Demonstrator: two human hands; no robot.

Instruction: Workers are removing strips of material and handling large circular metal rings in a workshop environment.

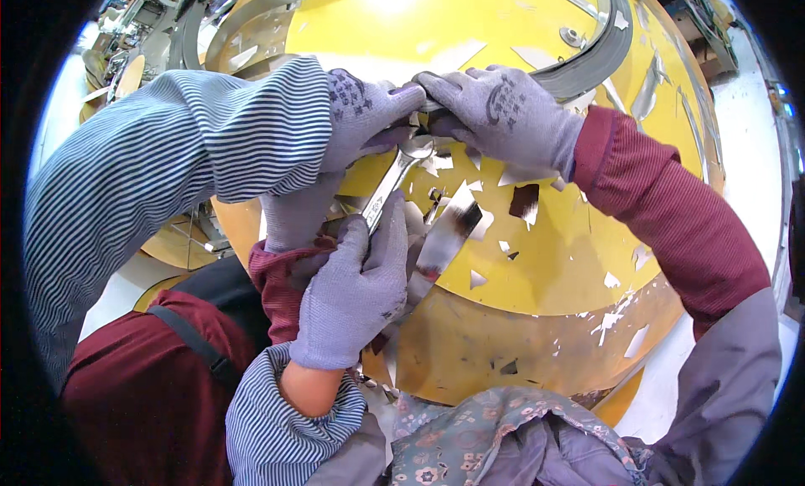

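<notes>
My right hand [520, 113], in a grey glove with a maroon cuff, reaches in from the right. Its fingers are bent round a small part at the top middle, which they largely hide. My left hand [293, 218], gloved likewise, lies under a co-worker's striped sleeve [243, 138], so its fingers are hidden. The co-worker's left hand [360, 113] meets my right fingertips at the same part. In the co-worker's right hand [356, 293] is a silver wrench [390, 182], its open jaw just below that part. All this is over a large yellow rounded surface [545, 268].
Torn silvery scraps [449, 230] and dark flakes are scattered over the yellow surface. A dark curved band [616, 54] runs along the upper right, near a round metal fitting [571, 36]. The co-worker's maroon clothing [151, 394] is close at my left.
</notes>
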